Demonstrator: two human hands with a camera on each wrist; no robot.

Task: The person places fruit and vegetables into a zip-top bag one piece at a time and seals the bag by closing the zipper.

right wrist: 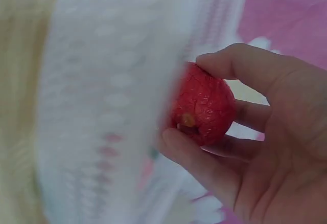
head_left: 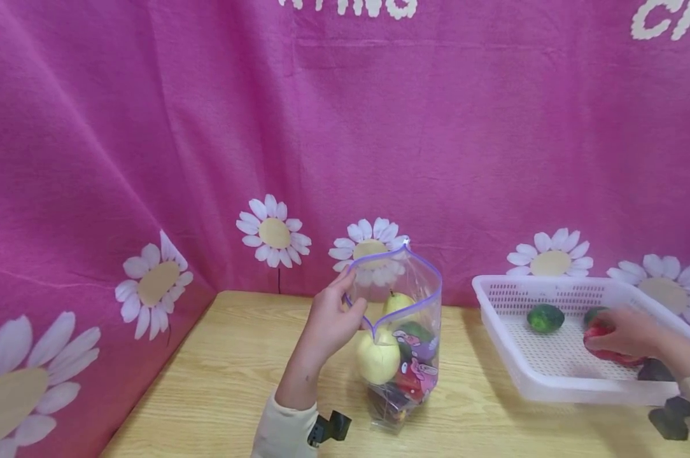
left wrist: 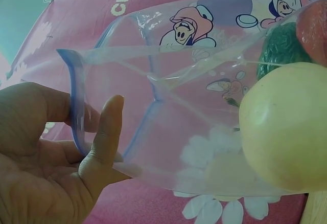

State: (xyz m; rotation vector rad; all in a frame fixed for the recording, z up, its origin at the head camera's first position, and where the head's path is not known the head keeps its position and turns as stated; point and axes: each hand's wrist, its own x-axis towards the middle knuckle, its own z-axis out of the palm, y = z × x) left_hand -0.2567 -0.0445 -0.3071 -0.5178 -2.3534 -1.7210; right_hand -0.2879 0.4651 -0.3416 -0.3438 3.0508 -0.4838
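Note:
My left hand (head_left: 335, 321) grips the rim of a clear zip bag (head_left: 428, 302) with a purple zip edge and cartoon prints. The bag stands upright on the table, its mouth spread apart. Inside are a round pale-yellow fruit (left wrist: 286, 127), a yellow-green pear (head_left: 398, 301), a green piece (left wrist: 283, 47), a red one (left wrist: 314, 29) and dark ones lower down. Over the white basket (head_left: 508, 369) at the right, my right hand (head_left: 637, 334) holds a round red fruit (right wrist: 207, 104) with a crinkled skin and brown stem end, between thumb and fingers.
A dark green fruit (head_left: 545, 318) lies in the basket, with another green one (head_left: 594, 315) partly behind the right hand. Close to the right wrist is a dark piece (head_left: 655, 370). A pink flowered cloth (head_left: 345, 140) hangs behind the wooden table (head_left: 219, 381).

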